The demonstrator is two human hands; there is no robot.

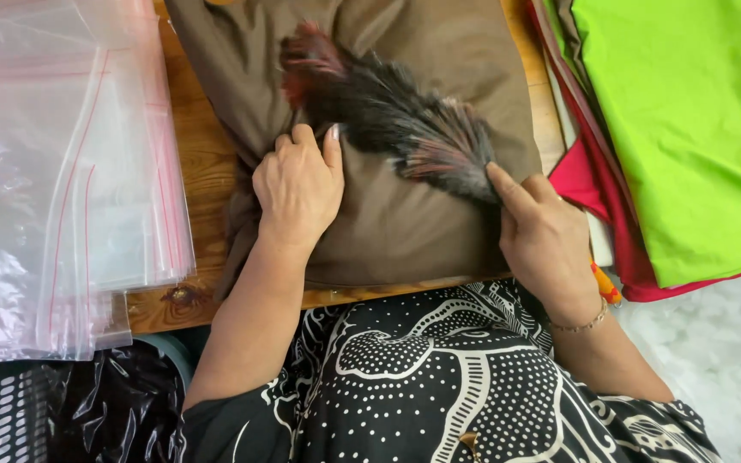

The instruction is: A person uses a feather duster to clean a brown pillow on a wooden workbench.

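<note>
On the wooden worktop (203, 163) lies a brown pillow (405, 214); the left hand (298, 189) pinches its fabric, the right hand (542, 231) grips the dark feathers (396, 120).

Bright, even daylight over my whole view, soft and diffuse; I can't tell its source. Shadows weak: a thin one under my left hand (299, 190) on the brown cushion (405, 231), darker folds along its left edge. Glare on the clear plastic bags (62, 171), white sheen washing out their creases. Lime-green fabric (688, 129) nearly oversaturated. Focus sharp at centre; dark feathers (396, 120) look slightly smeared. The white stuffing (722, 360) at lower right reads soft and overexposed.
</note>
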